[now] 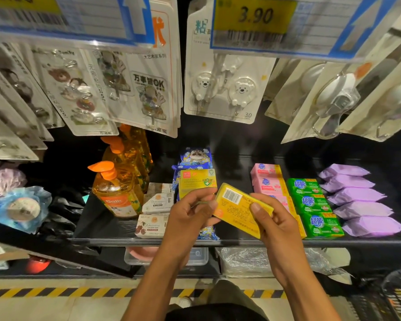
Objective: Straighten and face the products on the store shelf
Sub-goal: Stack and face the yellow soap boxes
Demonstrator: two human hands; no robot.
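While in hands [190,214] [276,218], glossy yellow box [235,210].

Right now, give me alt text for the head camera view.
The left hand and right hand hold a yellow box, barcode up, over a store shelf. On it sit pink bars, green bars, purple packs and orange-capped bottles.

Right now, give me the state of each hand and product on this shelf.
held yellow box: off the shelf, tilted, barcode side up
left hand: grips the box's left end
right hand: grips its right end
shelved yellow box: label showing, on top of blue packs
pump bottles: upright, in a row
green bars: flat, labels up, lined up
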